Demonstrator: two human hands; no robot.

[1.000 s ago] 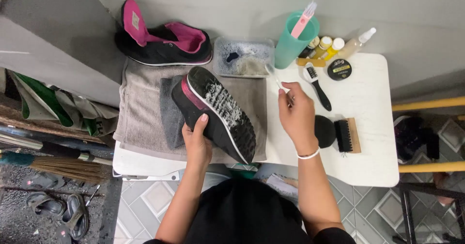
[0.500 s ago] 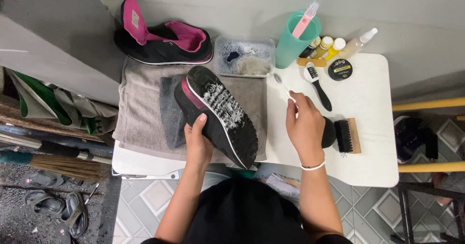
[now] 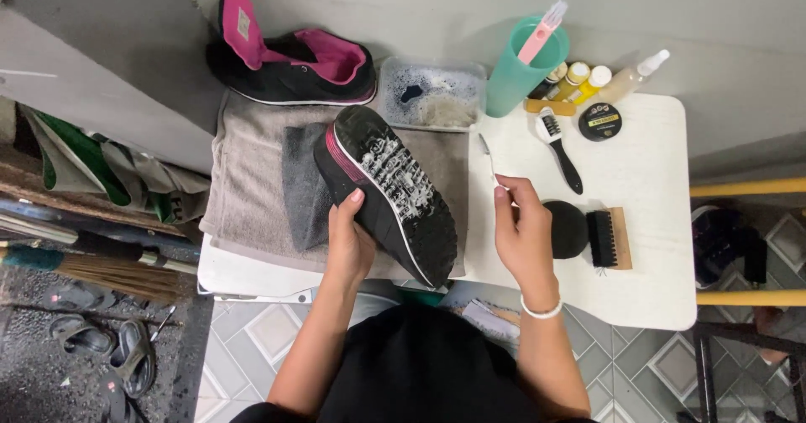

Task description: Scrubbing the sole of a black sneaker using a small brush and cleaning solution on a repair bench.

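Shoe, sole up, gripped by left hand; right hand pinches toothbrush.

Round black tin, yellow label, beside yellow-capped bottles near teal cup

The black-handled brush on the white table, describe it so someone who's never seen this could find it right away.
On the white table, look right of the grey towel and below the teal cup. The black-handled brush lies there, just left of a round black tin. Unlike the wooden-backed brush nearer the right hand, it is slim, with a white head.
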